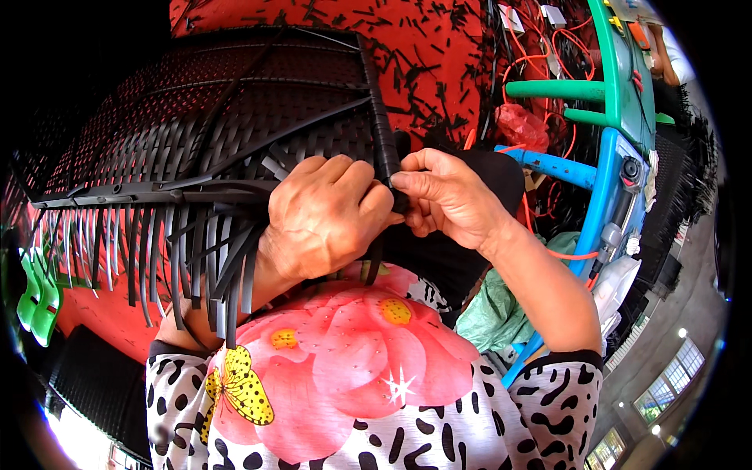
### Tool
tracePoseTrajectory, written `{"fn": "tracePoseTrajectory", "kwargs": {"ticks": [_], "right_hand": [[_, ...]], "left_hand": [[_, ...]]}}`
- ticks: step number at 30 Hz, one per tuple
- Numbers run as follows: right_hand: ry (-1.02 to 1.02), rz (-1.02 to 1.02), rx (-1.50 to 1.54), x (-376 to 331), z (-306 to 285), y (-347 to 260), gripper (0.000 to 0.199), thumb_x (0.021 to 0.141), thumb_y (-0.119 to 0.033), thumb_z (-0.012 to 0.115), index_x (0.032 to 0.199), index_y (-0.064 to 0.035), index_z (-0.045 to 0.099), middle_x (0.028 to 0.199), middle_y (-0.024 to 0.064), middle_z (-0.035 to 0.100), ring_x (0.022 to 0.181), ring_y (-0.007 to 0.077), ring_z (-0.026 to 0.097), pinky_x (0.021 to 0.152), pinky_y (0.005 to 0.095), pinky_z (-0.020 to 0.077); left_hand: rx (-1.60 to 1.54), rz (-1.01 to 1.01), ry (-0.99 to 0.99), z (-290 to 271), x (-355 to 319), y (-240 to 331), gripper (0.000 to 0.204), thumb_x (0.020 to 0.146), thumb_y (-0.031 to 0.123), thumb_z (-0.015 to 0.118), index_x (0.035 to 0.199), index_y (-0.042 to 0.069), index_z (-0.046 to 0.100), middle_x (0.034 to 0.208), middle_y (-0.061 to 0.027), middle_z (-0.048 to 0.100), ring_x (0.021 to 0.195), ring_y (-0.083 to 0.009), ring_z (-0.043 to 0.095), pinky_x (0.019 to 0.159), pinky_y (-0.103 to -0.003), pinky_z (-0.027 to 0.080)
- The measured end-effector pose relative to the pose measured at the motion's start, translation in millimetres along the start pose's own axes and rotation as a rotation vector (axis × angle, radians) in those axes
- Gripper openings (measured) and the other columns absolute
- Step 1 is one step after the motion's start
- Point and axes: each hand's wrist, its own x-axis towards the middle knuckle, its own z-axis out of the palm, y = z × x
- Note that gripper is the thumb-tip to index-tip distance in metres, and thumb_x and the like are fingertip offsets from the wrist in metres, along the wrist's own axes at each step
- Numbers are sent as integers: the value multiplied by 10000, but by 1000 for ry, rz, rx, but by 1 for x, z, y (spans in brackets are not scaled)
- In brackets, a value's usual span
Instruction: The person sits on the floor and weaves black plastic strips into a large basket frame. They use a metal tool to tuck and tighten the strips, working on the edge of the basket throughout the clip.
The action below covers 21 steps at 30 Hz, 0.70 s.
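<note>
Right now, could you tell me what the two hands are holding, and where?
Both hands, left and right, pinch a black woven plastic-wicker panel at its upright corner bar.

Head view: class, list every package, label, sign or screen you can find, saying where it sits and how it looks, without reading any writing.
Two small white square tags: top of the picture, on the red floor among orange wires.
Red plastic bag: crumpled, below the green bar, right of the hands.
No signs or screens show.
</note>
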Motion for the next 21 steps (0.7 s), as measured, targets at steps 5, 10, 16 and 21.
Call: {"fn": "tracePoseTrajectory", "kwargs": {"ticks": [5, 10, 16, 21], "right_hand": [[-13, -55, 24, 3, 1, 3, 507, 799, -184, 736, 1115, 0, 385, 716, 52, 556, 520, 108, 571, 420, 233, 460], [-23, -53, 22, 5, 1, 8, 584, 784, -173, 748, 1161, 28, 351, 729, 66, 551, 525, 113, 556, 426, 231, 447], [46, -233, -114, 6, 2, 16, 613, 804, -219, 733, 1200, 35, 341, 717, 64, 548, 517, 113, 545, 426, 232, 439], [30, -210, 65, 5, 6, 21, 597, 833, -278, 700, 1204, 36, 353, 676, 51, 538, 505, 98, 531, 418, 226, 409]], "left_hand": [[-5, -1, -12, -1, 0, 1, 288, 602, 269, 726, 688, 76, 531, 637, -34, 450, 561, -208, 495, 512, -335, 383], [-25, -2, -16, -1, -1, 1, 288, 592, 258, 729, 695, 73, 534, 637, -34, 450, 559, -208, 495, 509, -333, 384], [-11, -2, -12, -1, -1, 2, 296, 577, 259, 732, 689, 77, 528, 637, -35, 450, 557, -210, 496, 510, -340, 392], [-6, -7, -9, -1, 2, 0, 300, 571, 259, 734, 692, 75, 529, 638, -37, 451, 561, -214, 503, 513, -340, 399]]}}
